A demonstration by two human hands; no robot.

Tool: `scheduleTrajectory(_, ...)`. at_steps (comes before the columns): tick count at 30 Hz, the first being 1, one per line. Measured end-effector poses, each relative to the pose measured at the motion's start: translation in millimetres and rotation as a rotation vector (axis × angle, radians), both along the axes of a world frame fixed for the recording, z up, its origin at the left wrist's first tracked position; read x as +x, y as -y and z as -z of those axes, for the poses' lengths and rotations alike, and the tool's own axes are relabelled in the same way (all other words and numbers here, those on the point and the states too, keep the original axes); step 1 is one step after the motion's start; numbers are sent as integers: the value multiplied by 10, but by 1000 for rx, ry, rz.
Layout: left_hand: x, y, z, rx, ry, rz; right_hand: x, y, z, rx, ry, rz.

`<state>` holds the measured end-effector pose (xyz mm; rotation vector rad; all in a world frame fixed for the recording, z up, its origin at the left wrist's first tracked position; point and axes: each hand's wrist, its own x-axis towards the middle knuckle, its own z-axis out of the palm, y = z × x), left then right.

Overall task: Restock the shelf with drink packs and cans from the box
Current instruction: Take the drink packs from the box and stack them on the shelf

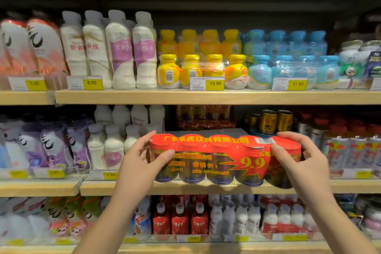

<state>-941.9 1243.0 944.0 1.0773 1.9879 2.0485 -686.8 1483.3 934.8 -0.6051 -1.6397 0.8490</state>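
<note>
Head view | drink pack [224,160] gripped between both hands: left [142,163], right [303,163]

Drink pack [216,159] sits at front edge of middle shelf [206,188], btwn left hand [142,163] & right hand [299,161]; cans [274,121] behind it, to the right.

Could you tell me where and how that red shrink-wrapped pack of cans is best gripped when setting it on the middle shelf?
Probably by its two short ends, from the front. The red pack of cans is a long, single row, so the left hand and right hand clamping opposite ends, thumbs on the front face and fingers over the top, should keep it level above the shelf edge.
</note>
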Motion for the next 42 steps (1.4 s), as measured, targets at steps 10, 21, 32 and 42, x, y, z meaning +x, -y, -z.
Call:
scheduleTrajectory(10, -533, -620, 41, -53, 2, -41, -413, -404, -176, 7, 48, -2)
scheduleTrajectory(21, -633, -1211, -241, -295, -151, -307, -785, -1208, -224, 73, 278, 8)
scheduleTrajectory(32, -896, -1855, -302, -419, -225, -350, -1258, -1843, -271, 84, 333, -95)
scheduleTrajectory(42, -1162, -2084, -171, -463, -216, -377, -1566, -2069, -222, 82, 393, -174)
